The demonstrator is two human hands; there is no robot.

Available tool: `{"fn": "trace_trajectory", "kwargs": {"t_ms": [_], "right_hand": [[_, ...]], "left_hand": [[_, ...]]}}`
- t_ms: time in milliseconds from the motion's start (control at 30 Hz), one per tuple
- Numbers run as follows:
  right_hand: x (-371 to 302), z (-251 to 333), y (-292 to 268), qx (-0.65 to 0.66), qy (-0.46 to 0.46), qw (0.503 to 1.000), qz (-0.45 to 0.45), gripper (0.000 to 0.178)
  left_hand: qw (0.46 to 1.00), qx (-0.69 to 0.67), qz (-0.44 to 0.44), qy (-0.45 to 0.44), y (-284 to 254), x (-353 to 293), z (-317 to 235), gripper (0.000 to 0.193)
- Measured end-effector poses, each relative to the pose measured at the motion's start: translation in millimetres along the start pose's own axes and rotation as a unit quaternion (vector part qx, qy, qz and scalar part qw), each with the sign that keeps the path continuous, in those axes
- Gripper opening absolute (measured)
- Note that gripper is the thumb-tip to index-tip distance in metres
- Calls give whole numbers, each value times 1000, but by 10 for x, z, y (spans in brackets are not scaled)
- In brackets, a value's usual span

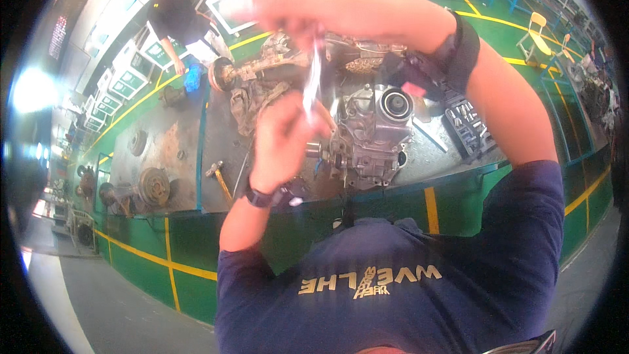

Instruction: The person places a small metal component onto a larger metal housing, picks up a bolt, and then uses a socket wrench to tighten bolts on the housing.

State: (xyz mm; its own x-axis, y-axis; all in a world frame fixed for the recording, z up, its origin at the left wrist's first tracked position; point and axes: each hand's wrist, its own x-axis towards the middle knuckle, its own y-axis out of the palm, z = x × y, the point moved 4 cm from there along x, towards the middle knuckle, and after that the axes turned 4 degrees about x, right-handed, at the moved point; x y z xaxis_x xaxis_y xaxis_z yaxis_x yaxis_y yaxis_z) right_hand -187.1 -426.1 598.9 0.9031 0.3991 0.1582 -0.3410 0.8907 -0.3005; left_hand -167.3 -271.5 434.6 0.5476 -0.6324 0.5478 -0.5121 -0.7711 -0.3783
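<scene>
My right hand [285,0] is raised high in front of me, smeared by motion, with its fingers closed at the upper end of a shiny, slim metal tool [315,78]. Lower down, my left hand [285,134] has its fingers closed about the tool's bottom end. Glare and blur hide what kind of tool it is. Right beside my left hand, a grey metal gearbox housing [373,134] with a round dark-centred opening rests on the workbench [419,174]. A short shaft sticks out of its left side.
A hammer [221,182] lies left of my left forearm. An open socket set [466,128] and a flat metal bar [430,136] lie to the right. Dirty axle parts [262,72] stand behind, a brake drum [153,185] far left. Another person [175,16] stands across the bench near a blue bag [192,77].
</scene>
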Motion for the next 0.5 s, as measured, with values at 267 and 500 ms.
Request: {"fn": "trace_trajectory", "kwargs": {"t_ms": [267, 500], "right_hand": [[-352, -205, -48, 2, -84, 981, -176, 33], [-6, -207, -105, 28, -91, 994, -61, 30]], "left_hand": [[932, -52, -347, -90, -816, -279, 491, 26], [910, -175, -346, -146, -846, -757, 1024, 20]]}}
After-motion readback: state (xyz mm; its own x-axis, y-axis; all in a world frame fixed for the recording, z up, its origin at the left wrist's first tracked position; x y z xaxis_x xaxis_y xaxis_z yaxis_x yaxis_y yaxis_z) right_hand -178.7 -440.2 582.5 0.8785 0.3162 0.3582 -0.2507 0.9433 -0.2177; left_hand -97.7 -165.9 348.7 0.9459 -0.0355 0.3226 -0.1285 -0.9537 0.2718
